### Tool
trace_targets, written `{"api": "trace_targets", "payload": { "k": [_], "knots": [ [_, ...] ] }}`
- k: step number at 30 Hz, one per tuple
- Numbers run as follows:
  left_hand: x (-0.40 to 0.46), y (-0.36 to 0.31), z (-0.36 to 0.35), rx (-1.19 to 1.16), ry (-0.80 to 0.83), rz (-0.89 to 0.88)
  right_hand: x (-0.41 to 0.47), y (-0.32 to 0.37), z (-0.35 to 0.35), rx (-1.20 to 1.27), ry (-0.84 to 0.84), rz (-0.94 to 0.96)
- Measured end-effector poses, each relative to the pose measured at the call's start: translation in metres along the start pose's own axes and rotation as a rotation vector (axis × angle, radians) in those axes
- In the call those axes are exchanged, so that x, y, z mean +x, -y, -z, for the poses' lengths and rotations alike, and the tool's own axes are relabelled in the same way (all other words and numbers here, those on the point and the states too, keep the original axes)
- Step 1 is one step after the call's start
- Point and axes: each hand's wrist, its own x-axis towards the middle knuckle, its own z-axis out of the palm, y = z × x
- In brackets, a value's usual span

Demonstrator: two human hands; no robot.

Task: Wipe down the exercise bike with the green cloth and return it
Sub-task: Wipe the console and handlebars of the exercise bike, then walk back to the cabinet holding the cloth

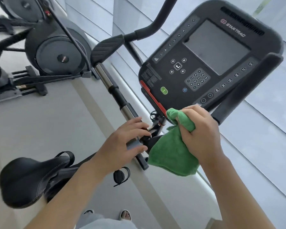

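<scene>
Currently gripping: the right hand (pixel 202 134) is clutching the bunched green terry cloth (pixel 172 156).
Just beside it, the left hand (pixel 122 146) is resting straight-fingered on the black bike frame (pixel 139 158).

An elliptical trainer (pixel 56 52) stands at the upper left of the frame on the grey floor (pixel 48 129); pale window blinds (pixel 262 129) fill the right.

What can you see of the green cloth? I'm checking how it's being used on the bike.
The green cloth looks like soft, plush microfibre, bright green and unmarked. It is bunched, not spread flat: the right hand grips its upper part in curled fingers, a wad poking out above the fist near the console's lower edge by the red strip. The rest hangs down in loose folds below the hand, in front of the bike's frame. The left hand does not touch it.
</scene>
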Motion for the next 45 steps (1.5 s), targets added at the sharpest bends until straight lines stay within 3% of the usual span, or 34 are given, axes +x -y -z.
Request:
{"api": "trace_targets", "payload": {
  "k": [6, 9, 14, 19, 25, 39, 45],
  "knots": [
    [-0.030, -0.018, -0.023, 0.134, -0.104, 0.070, -0.003, 0.032, -0.022, -0.049, 0.201, 0.160],
    [-0.059, -0.022, -0.029, 0.190, -0.153, 0.191, -0.009, 0.048, -0.036, -0.081, 0.279, 0.221],
    [-0.109, -0.027, -0.031, 0.251, -0.248, 0.413, -0.023, 0.058, -0.047, -0.005, 0.269, 0.297],
    [-0.140, -0.037, -0.016, 0.282, -0.313, 0.436, -0.053, 0.082, -0.075, 0.071, 0.313, 0.444],
    [-0.198, -0.049, 0.016, 0.245, -0.425, 0.486, -0.077, 0.113, -0.111, 0.436, 0.533, 0.162],
    [-0.348, -0.067, 0.109, 0.204, -0.488, 0.499, -0.144, 0.321, -0.126, 0.837, 0.748, 0.137],
    [-0.379, -0.068, 0.128, 0.299, -0.699, 0.473, -0.158, 0.372, -0.127, 0.902, 0.820, 0.164]
  ]
}}
